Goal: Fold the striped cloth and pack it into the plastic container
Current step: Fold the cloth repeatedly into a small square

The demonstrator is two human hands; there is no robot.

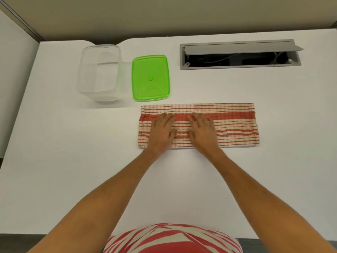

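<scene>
The red-and-cream striped cloth [235, 125] lies folded into a long flat band across the middle of the white table. My left hand [161, 131] presses flat on its left part, fingers straight. My right hand [202, 129] presses flat beside it near the cloth's middle, fingers spread. The clear plastic container [99, 72] stands open at the back left, with nothing inside it. Its green lid [150, 77] lies flat on the table just right of it, behind the cloth's left end.
A grey cable hatch [238, 54] with its flap raised is set into the table [73, 152] at the back right. A partition wall runs along the far edge. Bare white surface lies between the cloth and the near edge.
</scene>
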